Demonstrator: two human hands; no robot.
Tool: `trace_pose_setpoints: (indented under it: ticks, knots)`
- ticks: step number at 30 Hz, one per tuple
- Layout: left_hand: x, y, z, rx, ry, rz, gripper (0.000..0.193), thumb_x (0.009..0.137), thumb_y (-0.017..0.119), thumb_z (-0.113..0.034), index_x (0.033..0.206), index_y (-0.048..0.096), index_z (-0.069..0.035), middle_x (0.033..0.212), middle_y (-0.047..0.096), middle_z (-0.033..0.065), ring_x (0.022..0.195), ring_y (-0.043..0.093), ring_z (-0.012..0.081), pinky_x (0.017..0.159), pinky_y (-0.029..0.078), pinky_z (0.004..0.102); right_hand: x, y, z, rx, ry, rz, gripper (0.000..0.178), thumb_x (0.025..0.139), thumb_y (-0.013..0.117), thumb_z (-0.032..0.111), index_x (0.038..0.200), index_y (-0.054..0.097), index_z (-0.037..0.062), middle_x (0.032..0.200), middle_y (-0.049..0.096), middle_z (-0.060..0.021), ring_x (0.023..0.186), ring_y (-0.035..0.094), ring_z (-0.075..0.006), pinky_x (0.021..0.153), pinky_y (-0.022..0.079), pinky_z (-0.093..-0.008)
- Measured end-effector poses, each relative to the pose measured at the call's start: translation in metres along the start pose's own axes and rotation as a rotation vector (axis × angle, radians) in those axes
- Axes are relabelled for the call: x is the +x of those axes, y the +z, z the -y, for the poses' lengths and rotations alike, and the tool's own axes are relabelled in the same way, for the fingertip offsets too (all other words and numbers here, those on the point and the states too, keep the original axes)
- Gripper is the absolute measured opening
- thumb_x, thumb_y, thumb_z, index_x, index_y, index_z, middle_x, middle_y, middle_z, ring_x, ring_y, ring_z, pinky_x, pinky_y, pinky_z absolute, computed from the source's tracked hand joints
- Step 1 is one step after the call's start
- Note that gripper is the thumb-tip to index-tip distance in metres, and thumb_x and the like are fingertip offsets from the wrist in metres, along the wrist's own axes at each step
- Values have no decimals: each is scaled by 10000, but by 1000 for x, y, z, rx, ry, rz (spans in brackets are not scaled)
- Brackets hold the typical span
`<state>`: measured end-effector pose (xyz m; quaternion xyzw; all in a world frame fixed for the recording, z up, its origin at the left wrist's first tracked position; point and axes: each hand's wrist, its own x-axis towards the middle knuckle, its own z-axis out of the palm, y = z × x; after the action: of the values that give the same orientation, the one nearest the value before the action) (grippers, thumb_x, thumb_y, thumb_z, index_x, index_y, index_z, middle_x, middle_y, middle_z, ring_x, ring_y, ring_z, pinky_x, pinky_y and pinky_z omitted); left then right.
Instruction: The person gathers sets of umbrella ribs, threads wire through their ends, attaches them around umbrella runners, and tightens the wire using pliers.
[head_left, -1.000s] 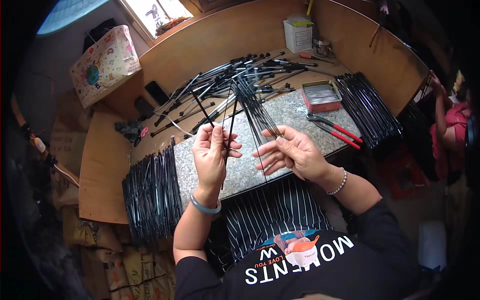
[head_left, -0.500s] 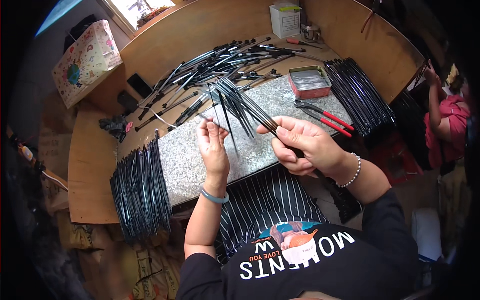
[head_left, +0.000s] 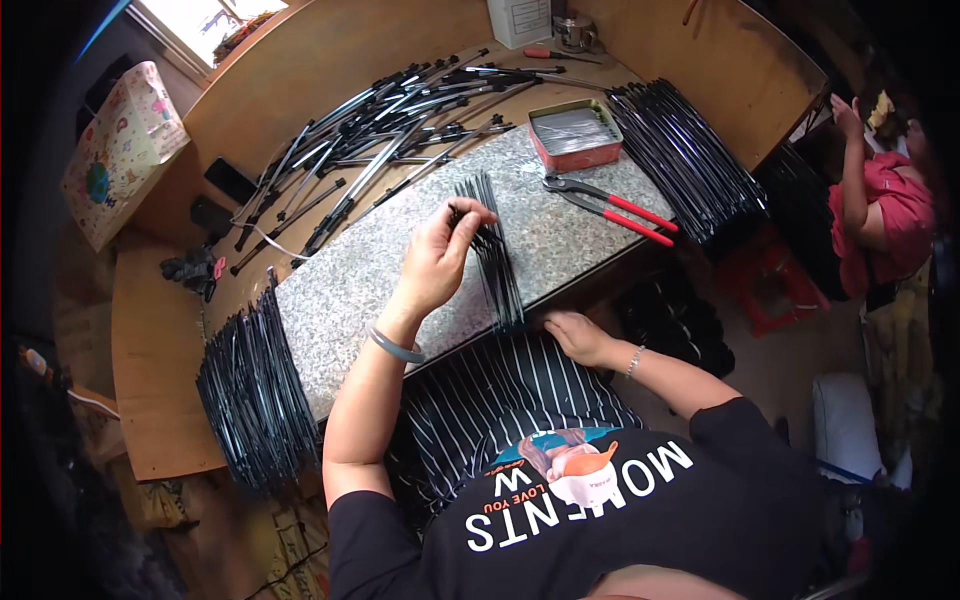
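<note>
A bundle of thin black rods (head_left: 497,262) lies lengthwise on the grey granite slab (head_left: 340,290), its near end reaching the slab's front edge. My left hand (head_left: 440,255) rests on the bundle's upper part, fingers curled around a few rods. At the front edge, my right hand (head_left: 578,335) grips the bundle's lower end, just above my striped apron (head_left: 500,390).
A heap of longer black and silver rods (head_left: 390,120) covers the wooden bench behind the slab. Stacks of black rods lie at the left end (head_left: 250,390) and right end (head_left: 680,150). Red-handled pliers (head_left: 610,205) and a red tin tray (head_left: 575,135) sit nearby. Another person (head_left: 885,190) sits at right.
The fanned bundle held up in both hands has come down flat on the slab. My right hand has dropped to the front edge; my left moved onto the bundle's top.
</note>
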<state>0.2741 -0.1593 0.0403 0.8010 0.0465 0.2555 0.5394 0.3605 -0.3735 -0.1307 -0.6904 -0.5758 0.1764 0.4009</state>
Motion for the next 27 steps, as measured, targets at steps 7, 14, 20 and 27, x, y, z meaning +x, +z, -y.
trace_pose_setpoints:
  ticks: [7,14,20,27]
  knots:
    - [-17,0,2,622,228,-25,156,829,604,-124,972,623,-64,756,522,91,692,552,217,674,453,292,58,-118,77,178,505,463,234,833,586,251,866,640,26,810,614,-160,765,605,-315,699,482,-357]
    - [-21,5,-11,456,-21,23,262,740,689,-55,999,644,-64,804,522,66,714,543,158,607,464,256,138,-66,41,34,-332,4,248,764,668,215,962,644,69,880,588,-81,762,603,-255,646,476,-348]
    - [-37,-7,9,399,78,-36,333,693,737,-52,1014,650,-65,814,526,61,753,557,160,638,487,270,148,-59,60,25,-276,110,257,755,656,174,1002,635,106,970,581,-84,777,600,-283,673,483,-364]
    - [-27,-1,-5,501,508,59,361,688,642,43,1018,665,-102,936,604,102,797,614,228,694,508,278,150,-61,56,-33,-283,177,220,811,617,224,1007,615,121,948,581,-89,800,602,-271,695,479,-356]
